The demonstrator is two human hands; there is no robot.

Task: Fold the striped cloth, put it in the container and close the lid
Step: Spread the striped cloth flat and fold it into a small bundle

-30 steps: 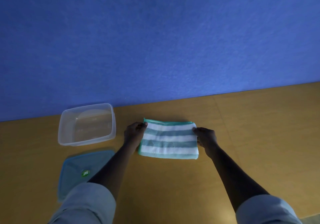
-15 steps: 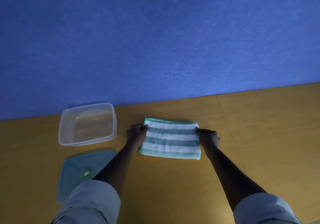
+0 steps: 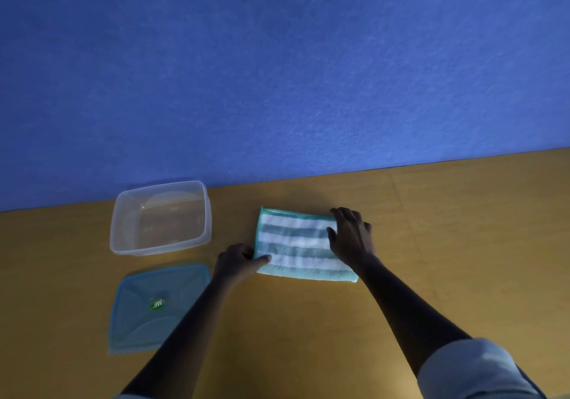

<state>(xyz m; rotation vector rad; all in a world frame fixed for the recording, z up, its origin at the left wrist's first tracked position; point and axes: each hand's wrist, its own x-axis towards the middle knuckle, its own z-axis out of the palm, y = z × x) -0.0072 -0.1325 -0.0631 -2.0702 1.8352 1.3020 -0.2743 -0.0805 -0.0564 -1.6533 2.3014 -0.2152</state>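
Bare table [image 3: 431, 244] lies right of the cloth [image 3: 296, 244]; container [image 3: 160, 218] and lid [image 3: 157, 306] crowd its left.

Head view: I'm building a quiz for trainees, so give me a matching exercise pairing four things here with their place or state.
Things:
1. striped cloth
2. container
3. lid
4. right hand

Places or states:
A. open and empty, by the wall
B. flat on the table, nearest the camera on the left
C. folded, lying right of the container
D. resting palm down on the cloth's right end

Pairs: 1-C, 2-A, 3-B, 4-D
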